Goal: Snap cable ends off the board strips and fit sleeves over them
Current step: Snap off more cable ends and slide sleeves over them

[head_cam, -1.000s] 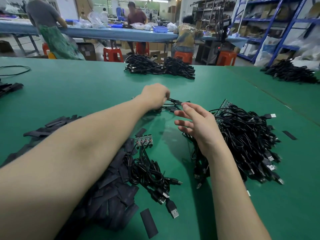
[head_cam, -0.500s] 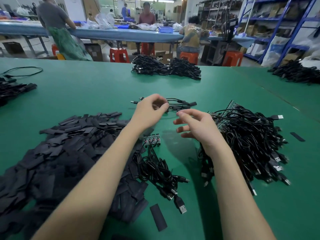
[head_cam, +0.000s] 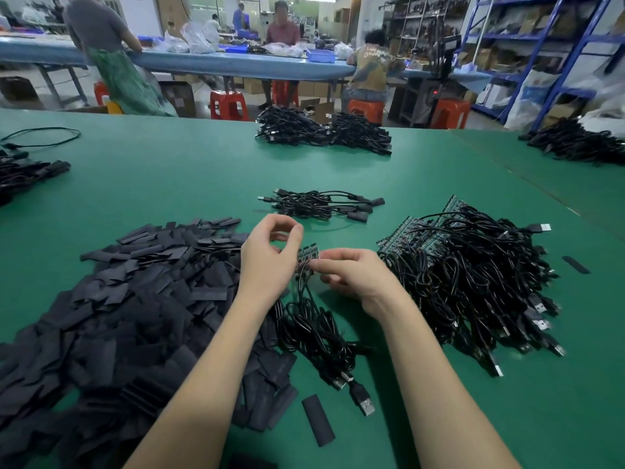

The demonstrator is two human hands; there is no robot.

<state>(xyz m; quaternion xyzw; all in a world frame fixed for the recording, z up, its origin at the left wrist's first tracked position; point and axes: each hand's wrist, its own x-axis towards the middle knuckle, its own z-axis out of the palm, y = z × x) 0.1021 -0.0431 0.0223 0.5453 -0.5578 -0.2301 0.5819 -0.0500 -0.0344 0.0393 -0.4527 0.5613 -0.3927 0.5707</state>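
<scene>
A small green board strip (head_cam: 307, 254) with several black USB cables (head_cam: 318, 330) hanging from it is held just above the green table (head_cam: 169, 184). My right hand (head_cam: 351, 275) pinches the strip's right end. My left hand (head_cam: 270, 258) touches its left side, thumb and forefinger curled together above it. A wide heap of flat black sleeves (head_cam: 135, 306) lies to the left. A big pile of cables on board strips (head_cam: 473, 275) lies to the right. A small bundle of sleeved cables (head_cam: 321, 204) rests beyond my hands.
One loose sleeve (head_cam: 318, 424) lies near the front, another (head_cam: 576, 264) at the far right. More cable heaps (head_cam: 324, 133) sit at the table's far edge, at the right (head_cam: 575, 143) and at the left (head_cam: 27, 174). People work at a blue table (head_cam: 220, 62) behind.
Both hands pulled back from the far bundle of sleeved cables to the board strip nearer me. My right hand took hold of the strip and lifted it off the table.
</scene>
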